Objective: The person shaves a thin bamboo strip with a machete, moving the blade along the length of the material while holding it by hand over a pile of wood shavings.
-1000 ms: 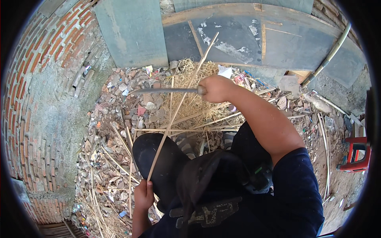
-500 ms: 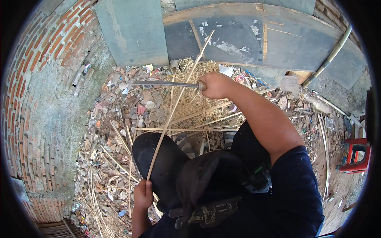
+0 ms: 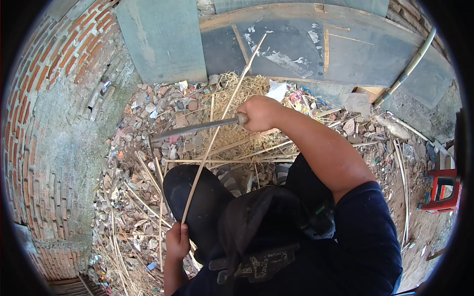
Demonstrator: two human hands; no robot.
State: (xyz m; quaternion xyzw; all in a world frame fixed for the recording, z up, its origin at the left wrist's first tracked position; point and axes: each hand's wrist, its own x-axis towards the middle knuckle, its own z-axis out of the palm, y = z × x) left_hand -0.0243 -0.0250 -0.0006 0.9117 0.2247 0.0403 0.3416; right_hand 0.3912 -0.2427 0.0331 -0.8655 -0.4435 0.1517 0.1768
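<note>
My left hand [image 3: 177, 240] is closed round the near end of a long, thin bamboo strip [image 3: 206, 154], which passes by my knee and slants up and away to the right. The strip's far end is split and pale. My right hand [image 3: 260, 113] grips the handle of a long-bladed machete [image 3: 195, 128]. Its blade points left and crosses the strip at mid-length; whether the edge touches it I cannot tell.
Curly shavings [image 3: 236, 91] and rubble with litter [image 3: 143, 123] cover the ground. More bamboo strips [image 3: 237, 161] lie before my feet and to the left. A brick wall [image 3: 59, 138] rises at left, grey panels [image 3: 291, 47] at the back. A red stool [image 3: 441, 191] stands at right.
The machete has come nearer to me along the strip, its blade tip swinging down and toward me. My left hand and the bamboo strip have hardly moved.
</note>
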